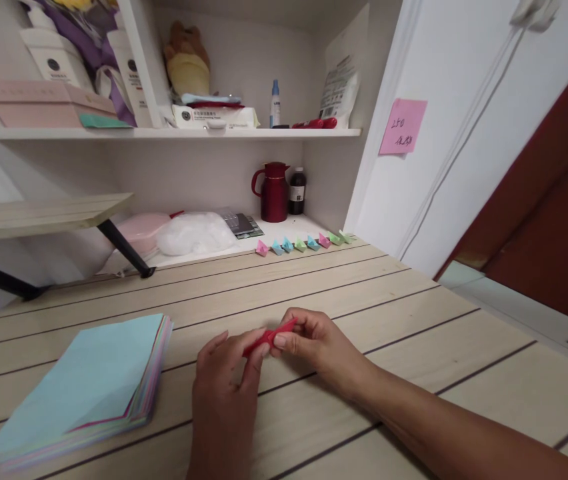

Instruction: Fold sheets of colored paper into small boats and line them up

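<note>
Between both hands, just over the table, is a small folded piece of red paper (270, 337) with pointed ends. My left hand (229, 367) pinches its left end between thumb and fingers. The right end sits in the grip of my right hand (314, 343), thumb on the near side. Fingers cover part of the folds. To the left lies a stack of coloured paper sheets (89, 373), light blue on top. Along the table's far edge stand several small folded paper boats (300, 245) in pink, blue and green.
A small raised wooden shelf (49, 215) on black legs stands at the back left. Behind the table, a cabinet holds a red thermos jug (274, 193), a dark bottle (297, 191) and a clear plastic bag (195, 233). A pink note (403, 127) sticks to the wall.
</note>
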A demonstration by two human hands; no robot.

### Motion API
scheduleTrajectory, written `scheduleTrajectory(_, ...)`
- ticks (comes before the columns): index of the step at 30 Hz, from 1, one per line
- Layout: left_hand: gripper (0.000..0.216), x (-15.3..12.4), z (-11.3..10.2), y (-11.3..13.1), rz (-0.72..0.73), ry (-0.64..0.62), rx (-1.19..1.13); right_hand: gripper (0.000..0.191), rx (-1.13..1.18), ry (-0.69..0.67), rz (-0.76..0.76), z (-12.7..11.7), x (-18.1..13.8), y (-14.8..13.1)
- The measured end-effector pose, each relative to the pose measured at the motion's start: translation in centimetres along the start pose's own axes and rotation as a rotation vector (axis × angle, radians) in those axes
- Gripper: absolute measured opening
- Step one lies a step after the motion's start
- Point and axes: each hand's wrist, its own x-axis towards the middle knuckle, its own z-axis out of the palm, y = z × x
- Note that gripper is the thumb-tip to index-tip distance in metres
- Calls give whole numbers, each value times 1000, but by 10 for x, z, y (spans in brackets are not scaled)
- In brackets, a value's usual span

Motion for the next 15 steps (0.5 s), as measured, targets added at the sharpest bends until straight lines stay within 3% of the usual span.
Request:
scheduleTrajectory(4,17,1,0,-3,116,1,33,28,-17,-8,-20,0,0,4)
scheduleTrajectory(8,17,2,1,-6,137,-30,11,28,-52,17,-28,-2,1,7)
scheduleTrajectory(10,16,3,1,-5,70,-67,-37,28,-64,8,-35,-2,0,6)
scheduleTrajectory(15,27,3,1,5,-293,-168,-278,35,-63,8,-67,1,-2,1)
